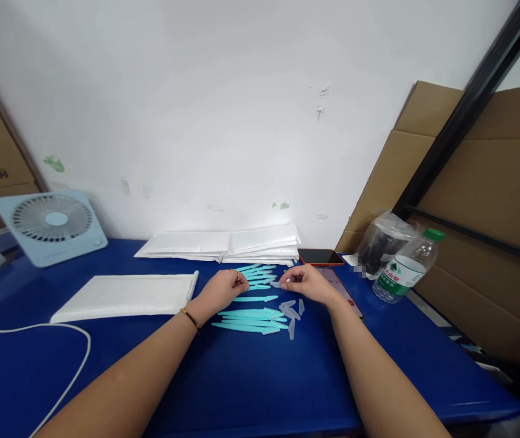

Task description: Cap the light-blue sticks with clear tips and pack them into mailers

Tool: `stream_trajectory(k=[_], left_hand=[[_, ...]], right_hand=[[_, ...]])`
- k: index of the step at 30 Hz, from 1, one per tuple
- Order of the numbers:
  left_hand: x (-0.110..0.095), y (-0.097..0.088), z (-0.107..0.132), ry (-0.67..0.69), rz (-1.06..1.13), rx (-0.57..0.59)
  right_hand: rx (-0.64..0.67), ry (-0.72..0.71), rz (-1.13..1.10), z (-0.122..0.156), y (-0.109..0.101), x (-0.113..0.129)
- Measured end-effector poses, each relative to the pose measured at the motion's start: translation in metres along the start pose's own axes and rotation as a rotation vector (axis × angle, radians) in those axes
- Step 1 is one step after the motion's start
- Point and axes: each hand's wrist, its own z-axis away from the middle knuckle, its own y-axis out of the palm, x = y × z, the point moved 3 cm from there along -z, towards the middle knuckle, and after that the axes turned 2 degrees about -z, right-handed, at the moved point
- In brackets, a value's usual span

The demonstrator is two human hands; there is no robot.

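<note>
Teal eyebrow razors [250, 313] lie in rows on the blue table, blades to the right. My left hand [228, 288] is closed in a pinch over the far rows, and one teal razor [260, 287] sticks out to the right from its fingertips. To the right, my right hand [306, 283] pinches a small translucent blade cap [289, 281], partly hidden by the fingers. Another cap [275, 284] shows just left of these fingertips. Several loose caps [291, 311] are scattered nearer me, beside the razor tips.
Stacked white packets [223, 242] lie against the wall; another white packet [125, 296] is at left. A light-blue fan [56, 225] and a white cable [87, 353] are farther left. Two phones [321, 256] [346, 291], a water bottle [403, 271] and a plastic bag [381, 240] are at right.
</note>
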Motion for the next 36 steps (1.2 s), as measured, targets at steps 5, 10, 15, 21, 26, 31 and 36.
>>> stream_trajectory(k=[5, 10, 15, 21, 26, 31, 36], left_hand=[[0.002, 0.000, -0.001, 0.009, 0.006, -0.017], [-0.003, 0.000, -0.001, 0.040, 0.013, -0.021], [-0.009, 0.000, 0.000, 0.044, -0.080, -0.074], [-0.008, 0.000, 0.002, 0.106, -0.137, 0.010], [-0.012, 0.000, 0.002, 0.142, -0.206, 0.087], [-0.014, -0.001, 0.001, 0.151, -0.210, 0.076], [-0.012, -0.002, 0.001, 0.166, -0.217, 0.058]], right_hand=[[0.005, -0.008, 0.014, 0.001, 0.002, 0.006], [-0.007, -0.030, 0.032, -0.004, 0.013, 0.004], [-0.040, -0.052, 0.094, -0.006, 0.018, 0.005], [0.173, -0.014, 0.237, 0.008, -0.005, 0.002], [0.166, 0.081, 0.285, 0.009, -0.005, -0.009], [0.056, 0.023, 0.306, 0.005, 0.002, -0.001], [0.021, -0.032, 0.321, 0.004, 0.008, 0.010]])
